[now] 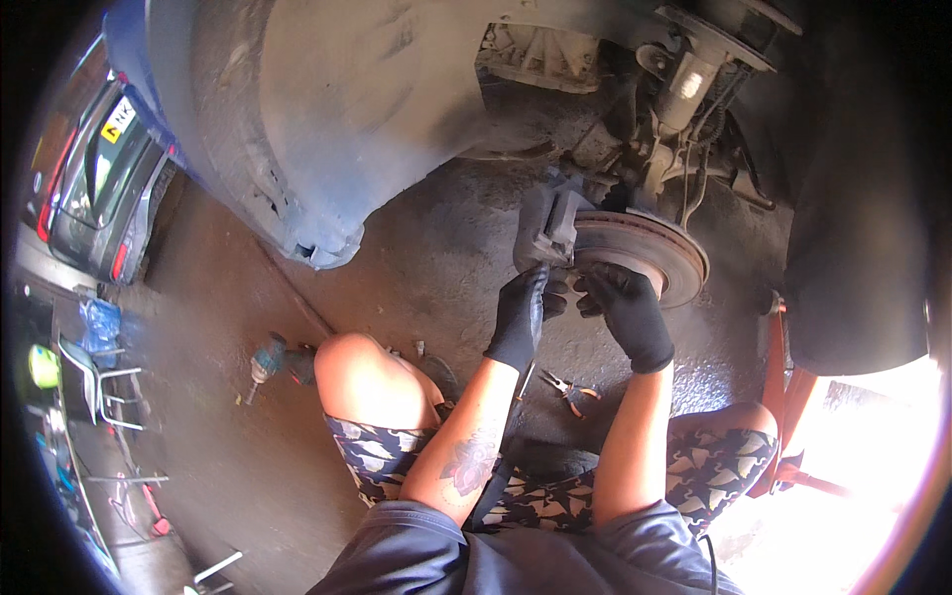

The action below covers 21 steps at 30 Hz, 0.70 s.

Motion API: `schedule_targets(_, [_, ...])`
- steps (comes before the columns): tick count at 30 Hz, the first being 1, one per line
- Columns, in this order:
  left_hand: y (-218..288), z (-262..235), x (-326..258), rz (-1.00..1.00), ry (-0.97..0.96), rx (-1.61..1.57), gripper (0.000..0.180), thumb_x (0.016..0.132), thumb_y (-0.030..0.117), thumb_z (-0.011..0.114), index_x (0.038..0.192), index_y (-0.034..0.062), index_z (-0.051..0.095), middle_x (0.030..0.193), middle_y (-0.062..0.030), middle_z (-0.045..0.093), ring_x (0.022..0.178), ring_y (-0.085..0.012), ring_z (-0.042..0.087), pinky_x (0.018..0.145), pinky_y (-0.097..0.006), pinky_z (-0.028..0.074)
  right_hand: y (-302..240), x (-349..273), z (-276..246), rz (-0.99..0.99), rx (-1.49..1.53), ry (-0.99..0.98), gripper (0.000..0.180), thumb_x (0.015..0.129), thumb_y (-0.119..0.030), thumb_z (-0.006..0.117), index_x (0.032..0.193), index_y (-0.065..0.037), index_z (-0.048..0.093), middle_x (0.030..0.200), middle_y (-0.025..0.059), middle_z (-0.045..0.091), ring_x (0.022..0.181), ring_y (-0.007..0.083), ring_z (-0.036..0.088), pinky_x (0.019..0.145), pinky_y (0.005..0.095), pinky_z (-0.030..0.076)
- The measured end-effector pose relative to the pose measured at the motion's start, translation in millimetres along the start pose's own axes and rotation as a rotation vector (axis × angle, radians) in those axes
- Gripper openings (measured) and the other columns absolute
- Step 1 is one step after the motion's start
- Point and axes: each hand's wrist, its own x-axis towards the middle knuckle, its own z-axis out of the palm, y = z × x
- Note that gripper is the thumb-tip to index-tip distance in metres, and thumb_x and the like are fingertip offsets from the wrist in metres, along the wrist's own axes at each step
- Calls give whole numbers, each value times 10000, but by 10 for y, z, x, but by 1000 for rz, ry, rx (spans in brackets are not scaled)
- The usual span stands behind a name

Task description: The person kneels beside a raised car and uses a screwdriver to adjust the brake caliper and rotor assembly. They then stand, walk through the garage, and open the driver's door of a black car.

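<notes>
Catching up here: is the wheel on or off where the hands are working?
Off: the brake disc sits bare, its outer edge exposed.

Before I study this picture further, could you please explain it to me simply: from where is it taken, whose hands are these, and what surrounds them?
No robot is here. A wide fisheye camera on a person's head looks down, so their own forearms enter from below. Both hands wear black gloves. The left hand is at the lower side of a grey brake caliper; the right hand is by the near edge of a brake disc. Whether either holds something small, I cannot tell. On the dark floor lie pliers, between the forearms, and a teal power tool, left of the left knee.
</notes>
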Motion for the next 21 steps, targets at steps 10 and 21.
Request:
schedule_targets(10, [32, -23, 33, 93, -10, -37, 241, 976, 229, 590, 1046, 17, 680, 862, -57, 702, 691, -120, 644, 626, -273, 533, 279, 112, 364, -406, -513, 368, 158, 862, -101, 666, 958, 10, 724, 839, 179, 711, 766, 282, 702, 671, 337, 536])
schedule_targets(21, [-25, 149, -14, 126, -28, -155, 294, 946, 330, 630, 1027, 49, 665, 872, -37, 659, 702, -113, 621, 665, -278, 538, 283, 162, 471, -409, -395, 563, 118, 827, -93, 667, 868, 2, 724, 740, 202, 679, 674, 314, 699, 599, 353, 514])
